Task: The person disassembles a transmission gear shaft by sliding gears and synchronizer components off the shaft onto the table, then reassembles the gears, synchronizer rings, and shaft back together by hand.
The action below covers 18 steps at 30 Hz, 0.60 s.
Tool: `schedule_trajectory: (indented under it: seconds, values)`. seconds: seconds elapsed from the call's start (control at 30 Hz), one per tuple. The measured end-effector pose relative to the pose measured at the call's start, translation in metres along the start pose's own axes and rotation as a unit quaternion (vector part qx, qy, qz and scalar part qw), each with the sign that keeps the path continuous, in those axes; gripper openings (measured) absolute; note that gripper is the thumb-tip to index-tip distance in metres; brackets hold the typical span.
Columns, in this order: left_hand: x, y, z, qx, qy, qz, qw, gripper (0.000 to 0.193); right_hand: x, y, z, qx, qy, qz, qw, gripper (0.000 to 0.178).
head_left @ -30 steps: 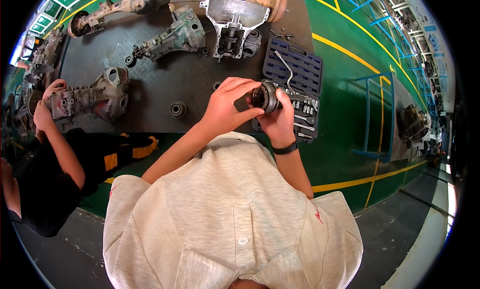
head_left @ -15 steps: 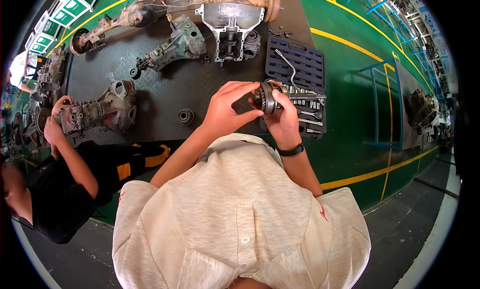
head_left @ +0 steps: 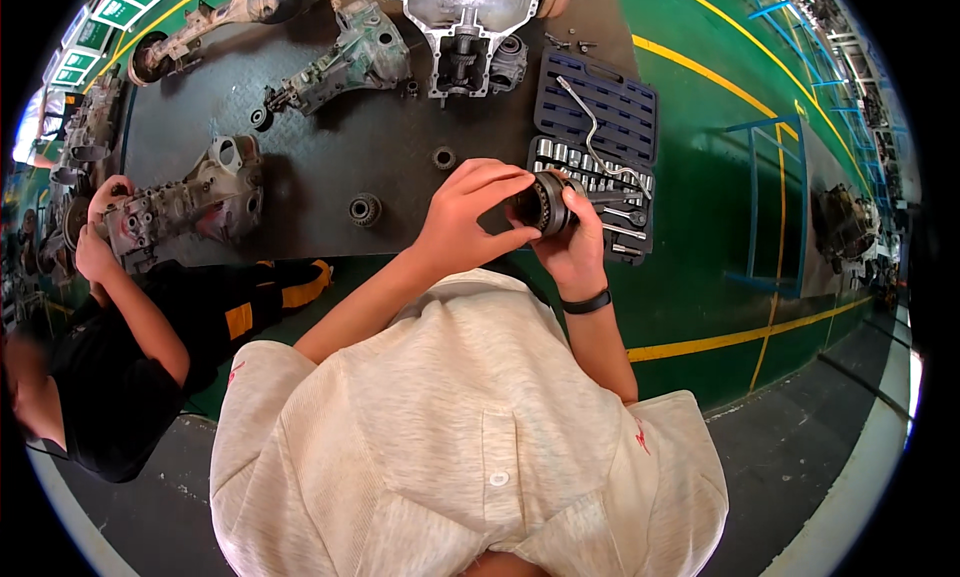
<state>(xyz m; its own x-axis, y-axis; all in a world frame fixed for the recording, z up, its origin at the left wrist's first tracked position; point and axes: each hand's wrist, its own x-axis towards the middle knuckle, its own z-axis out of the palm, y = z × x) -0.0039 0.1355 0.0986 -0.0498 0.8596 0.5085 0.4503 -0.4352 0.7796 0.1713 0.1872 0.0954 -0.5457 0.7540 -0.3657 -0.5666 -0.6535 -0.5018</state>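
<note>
Above the near edge of the bench, my right hand (head_left: 572,252) is wrapped round a dark gear assembly (head_left: 552,205) with toothed rings. A shaft sticks out of it to the right, over the socket set. My left hand (head_left: 462,215) reaches across from the left, its thumb and fingers curved around the left rim of the same assembly. The fingertips lie against the rim; what sits inside it is partly hidden. On the bench left of my hands are a loose gear (head_left: 365,210) and a smaller gear ring (head_left: 443,157).
An open socket set case (head_left: 597,107) lies right of my hands, a bent handle across it. Gearbox housings (head_left: 375,52) and an axle (head_left: 205,22) occupy the back. At left, a co-worker's hands (head_left: 97,242) touch another gearbox (head_left: 190,209). A blue-framed table (head_left: 790,207) stands right.
The gear assembly has turned so its left opening faces me more, and its shaft has swung nearer. My left hand has shifted slightly right. The smaller gear ring has come into sight on the bench.
</note>
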Motion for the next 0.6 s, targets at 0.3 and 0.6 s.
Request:
schedule_trajectory:
  seconds: [0.3, 0.6]
  values:
    - [-0.068, -0.142, 0.066, 0.005, 0.079, -0.351, 0.933, 0.032, 0.019, 0.017, -0.087, 0.281, 0.052, 0.087, 0.954, 0.054]
    - [-0.095, -0.325, 0.083, 0.332, -0.107, -0.313, 0.883, 0.062, 0.022, -0.012, -0.137, 0.262, 0.111, 0.078, 0.955, 0.034]
